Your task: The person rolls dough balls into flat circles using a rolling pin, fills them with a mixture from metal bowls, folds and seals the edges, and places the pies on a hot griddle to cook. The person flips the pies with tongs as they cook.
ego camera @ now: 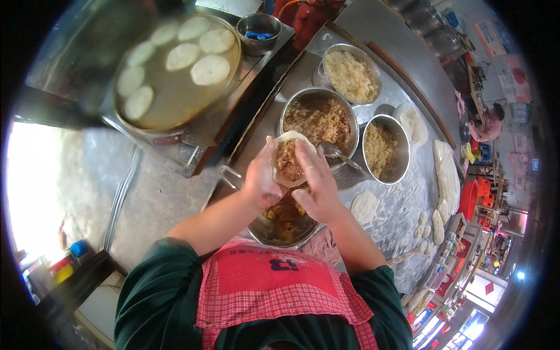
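Observation:
My left hand (261, 177) cups a round dough wrapper (275, 169) with a mound of minced filling (289, 161) in its middle. The fingers of my right hand (318, 186) lie along the wrapper's right edge, with the thumb lower down. Just beyond my hands is a steel bowl of brown minced filling (318, 117), where a metal spoon (331, 150) rests against the rim. Partly hidden beneath my wrists, another steel bowl (284, 238) holds an orange-brown mixture. A flat dough round (364, 207) lies on the floured table to the right of my right hand.
At the upper left, several dough rounds sit in a large round pan (177, 114). Two pots of pale shredded filling (352, 76) (379, 151) stand on the metal table (393, 227). Rolled dough (445, 179), small dough pieces (422, 225) and a rolling pin (403, 256) lie right. A person (485, 127) is far off.

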`<state>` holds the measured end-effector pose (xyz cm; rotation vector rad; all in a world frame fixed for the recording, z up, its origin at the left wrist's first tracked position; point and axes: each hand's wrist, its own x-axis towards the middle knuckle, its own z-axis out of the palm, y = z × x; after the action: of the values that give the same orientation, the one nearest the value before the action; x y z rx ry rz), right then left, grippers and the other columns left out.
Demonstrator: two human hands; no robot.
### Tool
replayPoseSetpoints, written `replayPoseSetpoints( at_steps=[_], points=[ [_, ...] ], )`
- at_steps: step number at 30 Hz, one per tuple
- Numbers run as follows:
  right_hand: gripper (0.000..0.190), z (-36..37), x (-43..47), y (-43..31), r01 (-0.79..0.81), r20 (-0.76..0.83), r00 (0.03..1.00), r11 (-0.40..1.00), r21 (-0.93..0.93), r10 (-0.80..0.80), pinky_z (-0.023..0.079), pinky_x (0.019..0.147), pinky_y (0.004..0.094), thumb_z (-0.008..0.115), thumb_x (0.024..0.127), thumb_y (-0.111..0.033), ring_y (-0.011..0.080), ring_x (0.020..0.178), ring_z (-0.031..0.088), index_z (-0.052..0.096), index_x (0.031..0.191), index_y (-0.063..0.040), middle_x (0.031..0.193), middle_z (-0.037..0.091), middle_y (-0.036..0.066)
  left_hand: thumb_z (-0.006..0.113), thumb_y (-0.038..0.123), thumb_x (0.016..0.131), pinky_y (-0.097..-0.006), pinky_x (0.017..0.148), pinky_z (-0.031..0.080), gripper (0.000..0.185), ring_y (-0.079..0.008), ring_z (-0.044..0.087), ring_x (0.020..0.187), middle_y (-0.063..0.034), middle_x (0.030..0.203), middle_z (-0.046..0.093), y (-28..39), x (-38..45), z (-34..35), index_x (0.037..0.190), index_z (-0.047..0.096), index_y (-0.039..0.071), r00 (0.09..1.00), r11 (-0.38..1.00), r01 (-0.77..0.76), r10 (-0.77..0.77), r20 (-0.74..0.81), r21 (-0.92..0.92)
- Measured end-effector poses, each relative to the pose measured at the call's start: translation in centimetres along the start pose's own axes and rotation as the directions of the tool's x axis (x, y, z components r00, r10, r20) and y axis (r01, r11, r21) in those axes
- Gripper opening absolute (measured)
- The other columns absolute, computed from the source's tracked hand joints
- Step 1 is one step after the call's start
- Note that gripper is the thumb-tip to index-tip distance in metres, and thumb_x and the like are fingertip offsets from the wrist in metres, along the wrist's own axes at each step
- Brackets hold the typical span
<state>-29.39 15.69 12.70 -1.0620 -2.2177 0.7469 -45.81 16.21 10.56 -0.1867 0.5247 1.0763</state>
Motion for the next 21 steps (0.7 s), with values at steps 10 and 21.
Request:
replayPoseSetpoints(
  at_steps=[10, 21],
  points=[
    [0.085, 1.7, 0.7, -4.0, 0.121, 0.125, 0.989, 0.898, -0.422, -0.075, 0.016, 0.118, 0.0601, 0.076, 0.073, -0.042, 0.032, 0.145, 0.033, 0.047, 0.143, -0.004, 0.155, 0.037, 0.014, 0.027, 0.061, 0.103, -0.0468, 0.11, 0.039, 0.068, -0.0325, 0.053, 0.124, -0.0161, 0.131, 0.058, 3.8, -2.2, 0.7, 0.135, 0.05, 0.006, 0.99, 0.992, 0.115, -0.111, 0.085, -0.053],
    [0.056, 2.3, 0.5, -2.8, 0.065, -0.414, 0.897, 0.88, 0.47, 0.155, 0.027, 0.118, 0.0463, 0.04, 0.104, -0.038, 0.0293, 0.14, 0.041, 0.046, 0.142, 0.003, 0.146, 0.048, 0.017, 0.035, 0.056, 0.103, -0.0434, 0.105, 0.045, 0.062, -0.028, 0.055, 0.124, -0.0127, 0.135, 0.057, 3.1, -6.2, 1.2, 0.137, 0.05, 0.006, 0.996, 0.996, 0.042, -0.048, 0.08, 0.076]
  ],
)
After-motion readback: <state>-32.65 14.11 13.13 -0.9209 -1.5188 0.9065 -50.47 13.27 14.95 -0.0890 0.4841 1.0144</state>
